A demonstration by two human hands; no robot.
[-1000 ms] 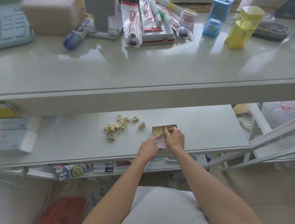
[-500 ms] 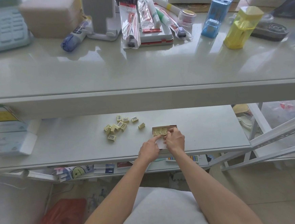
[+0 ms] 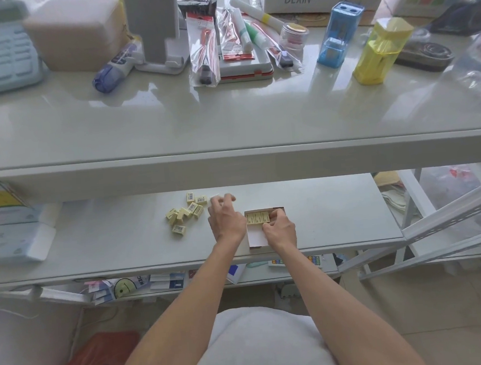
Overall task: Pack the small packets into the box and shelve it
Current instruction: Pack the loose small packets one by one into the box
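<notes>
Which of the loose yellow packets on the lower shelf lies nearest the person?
The lone packet at the near edge of the cluster, barcode up. It sits slightly apart, closer to the shelf's front edge than the other packets.

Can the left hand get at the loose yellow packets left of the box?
Probably yes. The left hand hovers beside the loose pale-yellow packets on the white shelf, nothing between them. The right hand is at the small cardboard box.

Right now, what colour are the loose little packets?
Pale yellow packets with barcode labels, clearest in the head view.
</notes>
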